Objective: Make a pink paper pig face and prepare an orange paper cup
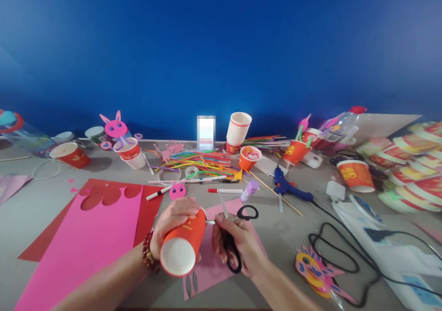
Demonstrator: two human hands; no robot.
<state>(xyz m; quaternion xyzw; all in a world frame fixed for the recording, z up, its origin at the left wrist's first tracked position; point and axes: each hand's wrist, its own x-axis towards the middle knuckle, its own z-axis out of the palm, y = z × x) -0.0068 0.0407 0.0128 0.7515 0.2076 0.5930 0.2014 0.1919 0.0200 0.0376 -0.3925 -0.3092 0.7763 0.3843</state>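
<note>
My left hand is wrapped round a red paper cup, tilted so that a round white end faces me. A beaded bracelet is on that wrist. In my right hand is a pair of black-handled scissors with the blades apart. One blade points at the side of the cup; whether it has pierced the paper I cannot tell. Beneath both hands lies a light pink sheet with cut slots near its front. A pink animal face with eyes rests just beyond my left hand.
Left are pink and red sheets. Behind lie coloured pipe cleaners, a stack of cups and a finished pink cup figure. Right are a blue glue gun, its black cord, a power strip and stacked cups.
</note>
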